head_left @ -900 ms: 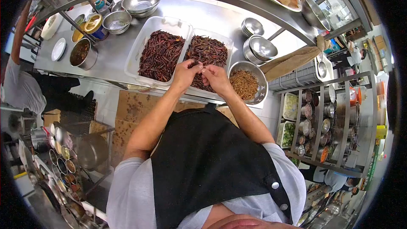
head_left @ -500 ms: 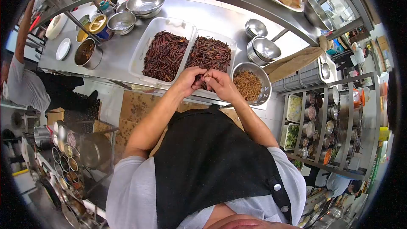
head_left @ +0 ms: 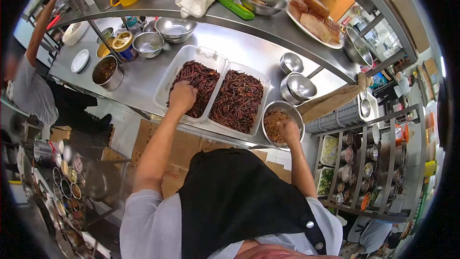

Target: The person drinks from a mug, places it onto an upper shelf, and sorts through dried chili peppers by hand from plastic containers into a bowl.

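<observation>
Nearest: black apron (head_left: 235, 196). Beyond it, right hand (head_left: 289, 130) inside steel colander (head_left: 288, 106), fingers curled down at brown dried bits (head_left: 273, 122); cannot tell whether any are held. Left hand (head_left: 183, 97) over left plastic bin (head_left: 178, 64), fingers bent into its dark red dried chillies (head_left: 203, 84); fingertips hidden, grip cannot be told. Right plastic bin (head_left: 266, 86), just beside and between the hands, also holds dried chillies. All on steel table (head_left: 136, 79). Farther: nested bowls (head_left: 301, 86) near colander; steel pot (head_left: 114, 79) to the left. Farthest: raised shelf (head_left: 215, 12) bearing white cloth (head_left: 199, 1) and green vegetable (head_left: 235, 7).
</observation>
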The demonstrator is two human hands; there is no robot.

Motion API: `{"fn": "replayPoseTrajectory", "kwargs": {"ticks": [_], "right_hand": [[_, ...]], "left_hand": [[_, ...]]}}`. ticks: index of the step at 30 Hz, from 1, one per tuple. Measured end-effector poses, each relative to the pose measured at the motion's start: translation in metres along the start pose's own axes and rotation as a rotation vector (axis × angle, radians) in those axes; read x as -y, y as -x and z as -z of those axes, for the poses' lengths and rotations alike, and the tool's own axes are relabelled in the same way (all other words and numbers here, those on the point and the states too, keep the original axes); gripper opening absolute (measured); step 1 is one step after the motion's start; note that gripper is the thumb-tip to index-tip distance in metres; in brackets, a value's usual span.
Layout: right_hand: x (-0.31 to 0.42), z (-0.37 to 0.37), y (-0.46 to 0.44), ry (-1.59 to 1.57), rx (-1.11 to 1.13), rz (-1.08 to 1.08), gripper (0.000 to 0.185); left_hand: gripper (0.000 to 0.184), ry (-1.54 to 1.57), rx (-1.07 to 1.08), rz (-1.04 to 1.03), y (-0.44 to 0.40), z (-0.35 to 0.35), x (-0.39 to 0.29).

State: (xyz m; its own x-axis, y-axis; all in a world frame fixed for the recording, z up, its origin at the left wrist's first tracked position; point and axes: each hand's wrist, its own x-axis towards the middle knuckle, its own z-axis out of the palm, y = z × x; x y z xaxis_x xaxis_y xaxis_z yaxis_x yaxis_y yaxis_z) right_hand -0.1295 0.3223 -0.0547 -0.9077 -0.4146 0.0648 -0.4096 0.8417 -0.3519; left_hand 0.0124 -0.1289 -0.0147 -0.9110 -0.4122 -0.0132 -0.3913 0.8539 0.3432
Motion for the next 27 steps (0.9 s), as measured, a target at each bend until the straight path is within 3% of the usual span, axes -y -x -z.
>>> {"fn": "replayPoseTrajectory", "kwargs": {"ticks": [2,6,8,10,14,16,19,20,23,27], "right_hand": [[-0.003,0.005,-0.004,0.009,0.026,-0.03,0.023],[0.002,0.012,-0.021,0.065,0.069,-0.041,0.019],[0.015,0.026,-0.031,0.081,0.12,-0.075,0.019],[0.035,0.043,-0.04,-0.127,-0.072,0.179,0.02],[0.12,0.129,-0.068,-0.399,-0.244,0.513,0.02],[0.155,0.167,-0.088,-0.427,-0.392,0.761,0.013],[0.195,0.199,-0.125,-0.407,-0.659,0.979,0.006],[0.204,0.204,-0.138,-0.422,-0.654,1.0,0.006],[0.225,0.209,-0.167,-0.384,-0.614,0.935,0.008],[0.233,0.192,-0.186,-0.232,-0.652,0.885,0.01]], "left_hand": [[0.018,0.061,-0.339,-0.165,0.0,-0.018,0.011],[0.015,0.173,-0.286,-0.06,0.014,0.001,-0.012],[0.017,0.26,-0.364,-0.007,0.01,-0.004,-0.009],[0.024,0.249,-0.32,0.027,0.01,0.003,-0.02],[0.037,0.284,-0.352,-0.055,0.003,0.01,-0.028],[0.034,0.205,-0.587,-0.177,-0.012,0.016,-0.019],[0.036,0.384,-0.757,-0.006,-0.033,0.057,0.001],[0.036,0.438,-0.848,-0.014,-0.039,0.076,0.006],[0.04,0.553,-1.058,-0.008,-0.047,0.159,0.007],[0.05,0.512,-1.126,0.214,-0.074,0.253,0.054]]}}
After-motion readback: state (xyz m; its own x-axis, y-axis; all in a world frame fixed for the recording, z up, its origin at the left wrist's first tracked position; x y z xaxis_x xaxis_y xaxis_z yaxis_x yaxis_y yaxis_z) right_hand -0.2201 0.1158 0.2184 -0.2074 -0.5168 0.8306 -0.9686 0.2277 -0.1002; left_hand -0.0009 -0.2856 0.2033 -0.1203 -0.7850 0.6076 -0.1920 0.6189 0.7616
